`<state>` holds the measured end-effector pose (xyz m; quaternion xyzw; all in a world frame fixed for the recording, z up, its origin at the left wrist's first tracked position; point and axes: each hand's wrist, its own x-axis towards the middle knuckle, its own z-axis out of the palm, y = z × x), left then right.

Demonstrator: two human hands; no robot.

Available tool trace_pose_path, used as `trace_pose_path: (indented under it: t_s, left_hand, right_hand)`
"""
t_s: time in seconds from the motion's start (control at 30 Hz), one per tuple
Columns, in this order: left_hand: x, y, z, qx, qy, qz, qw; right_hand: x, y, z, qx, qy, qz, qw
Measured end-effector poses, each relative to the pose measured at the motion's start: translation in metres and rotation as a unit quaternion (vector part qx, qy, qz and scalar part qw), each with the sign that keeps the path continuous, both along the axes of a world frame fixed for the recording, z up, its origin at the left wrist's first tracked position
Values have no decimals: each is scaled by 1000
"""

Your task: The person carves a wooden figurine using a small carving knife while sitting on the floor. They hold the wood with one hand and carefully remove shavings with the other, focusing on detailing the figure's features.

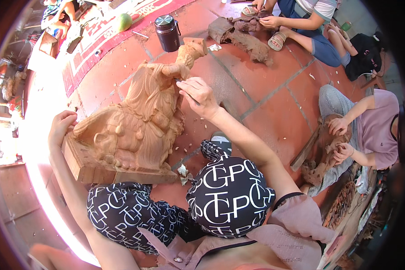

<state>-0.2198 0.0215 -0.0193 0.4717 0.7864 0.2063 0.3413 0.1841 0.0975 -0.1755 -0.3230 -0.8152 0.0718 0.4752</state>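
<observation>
A light-brown carved wooden statue [141,108] with draped folds lies tilted in front of me, its squared base toward my lower left and its narrow end pointing away. My left hand [62,128] is closed over the edge by the base, its fingers bent and partly hidden. Beside the upper part of the figure, my right hand [199,96] pinches a thin dark stick-like tool [192,99], whose tip is at the carved folds. The exact kind of tool is too small to tell.
A dark lidded flask [167,33] stands beyond the statue, near a green round fruit [123,22] on a red mat [94,42]. At right, a co-worker handles a brown carved piece [330,146]; another at the back handles dark wood [247,38]. Small chips dot the tiled floor [274,121].
</observation>
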Motion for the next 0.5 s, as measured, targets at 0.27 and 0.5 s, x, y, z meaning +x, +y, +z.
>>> trace_pose_path:
  t_s: [0.27, 0.5]
  left_hand:
    - [1, -1, -1, 0, -33, 34, 999]
    - [-2, 0, -2, 10, -22, 14, 1000]
  right_hand:
    - [-3, -17, -7, -11, -15, -1, 1000]
    - [-1, -23, -9, -20, -49, -35, 998]
